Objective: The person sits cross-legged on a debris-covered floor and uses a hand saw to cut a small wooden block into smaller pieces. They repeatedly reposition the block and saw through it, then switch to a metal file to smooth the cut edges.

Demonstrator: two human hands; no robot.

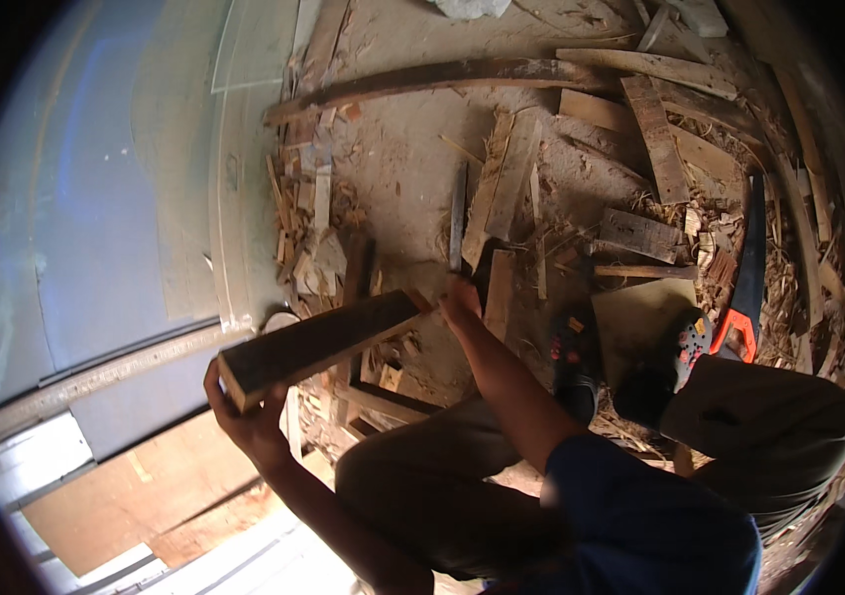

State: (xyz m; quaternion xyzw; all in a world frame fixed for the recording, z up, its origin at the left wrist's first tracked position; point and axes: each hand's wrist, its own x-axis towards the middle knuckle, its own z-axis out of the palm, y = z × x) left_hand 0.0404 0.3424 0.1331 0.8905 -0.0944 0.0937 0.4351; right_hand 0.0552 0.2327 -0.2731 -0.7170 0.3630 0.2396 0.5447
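My left hand [252, 421] is closed round the near left end of a thick rectangular wooden block [318, 345], dark on top and paler along its cut edges. The block is held tilted, its far end rising toward my right hand [461, 302]. That hand is closed at the lower end of a long, narrow, blade-like tool [458, 218], which points away from me. The tool's handle is hidden in the fingers, so its exact kind cannot be told. A small gap shows between the block's far end and my right hand.
A handsaw [736, 332] with an orange handle lies at the right, near my shoes [575, 357]. A hammer [645, 271] lies beyond them. Planks [516, 174], a long beam [432, 79] and wood scraps litter the dirt floor. Blue-grey sheets [125, 198] stand at left.
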